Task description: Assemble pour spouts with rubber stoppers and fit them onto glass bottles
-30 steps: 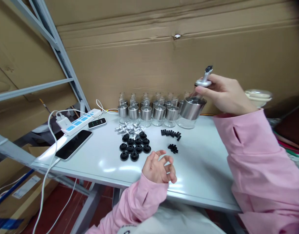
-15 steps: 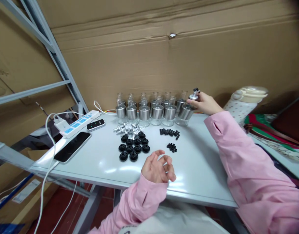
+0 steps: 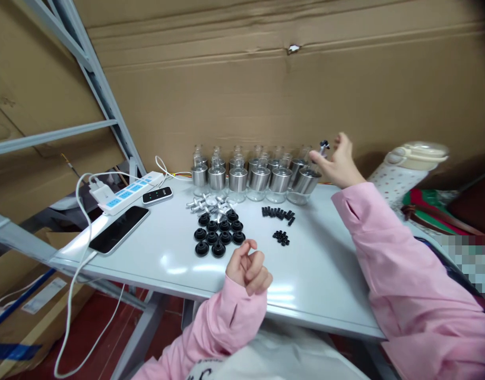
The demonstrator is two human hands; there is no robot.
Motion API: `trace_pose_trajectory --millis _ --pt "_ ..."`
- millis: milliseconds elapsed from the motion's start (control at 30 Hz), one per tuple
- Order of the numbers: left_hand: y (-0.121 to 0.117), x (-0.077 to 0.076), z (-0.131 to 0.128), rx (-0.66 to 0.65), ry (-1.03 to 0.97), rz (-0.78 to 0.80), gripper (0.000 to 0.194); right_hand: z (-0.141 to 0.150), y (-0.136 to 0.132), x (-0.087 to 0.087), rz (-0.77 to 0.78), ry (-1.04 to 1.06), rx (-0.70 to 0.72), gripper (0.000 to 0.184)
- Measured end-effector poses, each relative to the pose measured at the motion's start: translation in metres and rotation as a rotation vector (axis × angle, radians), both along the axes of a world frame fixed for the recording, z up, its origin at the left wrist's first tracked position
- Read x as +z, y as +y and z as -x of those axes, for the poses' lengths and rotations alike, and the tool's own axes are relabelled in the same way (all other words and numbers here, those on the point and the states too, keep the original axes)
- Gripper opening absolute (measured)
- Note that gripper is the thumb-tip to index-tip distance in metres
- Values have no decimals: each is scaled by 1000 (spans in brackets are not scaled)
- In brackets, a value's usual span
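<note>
My right hand [image 3: 339, 164] is stretched to the back right of the white table [image 3: 329, 274], fingers spread, just beside the spout of the assembled glass bottle [image 3: 305, 182], which stands at the right end of a row of steel-collared bottles [image 3: 238, 177]. My left hand [image 3: 248, 269] rests near the table's front edge with its fingers curled loosely into the palm, nothing visible in them. Just ahead of it lie black rubber stoppers [image 3: 218, 235], silver spouts [image 3: 210, 203], and small black parts [image 3: 279, 214].
A phone [image 3: 119, 229], a power strip [image 3: 125, 192] with cables and a small black device [image 3: 157, 195] lie at the table's left. A cream-lidded flask [image 3: 404, 169] stands at the right. A cardboard wall [image 3: 266, 79] backs the table; a metal shelf frame [image 3: 79, 68] rises left.
My right hand brought the assembled bottle down to the row's right end, set it on the table and opened its fingers off it. My left hand's fingers curled inward.
</note>
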State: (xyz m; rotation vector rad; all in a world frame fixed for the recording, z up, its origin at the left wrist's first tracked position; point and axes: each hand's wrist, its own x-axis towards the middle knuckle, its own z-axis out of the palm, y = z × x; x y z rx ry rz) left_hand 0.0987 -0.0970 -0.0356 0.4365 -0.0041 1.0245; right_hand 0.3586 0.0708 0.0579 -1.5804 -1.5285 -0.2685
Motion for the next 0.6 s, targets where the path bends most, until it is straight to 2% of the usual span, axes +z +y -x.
trace_pose_trajectory --millis 33,100,167,233,300,367,433,500,600 --pt "1 -1 2 9 -10 -29 40 5 -3 5 -85 10 -11 73" --pt "3 -5 4 19 -30 -73 40 21 -13 17 -226 3 20 64" --pt "6 -9 5 7 -48 -96 37 41 -24 27 -291 -68 111 45" --pt "8 -12 5 2 -54 -99 34 64 -33 30 -296 -143 242 23" --pt "9 -13 4 5 -48 -93 32 86 -38 23 -246 -267 415 9" --pt "7 -10 4 11 -35 -78 33 106 -40 8 -107 -405 615 9" --pt "5 -6 3 31 -18 -37 38 123 -41 -9 57 -515 750 10" --pt "2 0 3 65 8 21 43 135 -42 -25 172 -581 759 11" --pt "-1 7 1 91 48 79 46 143 -42 -42 243 -589 723 19"
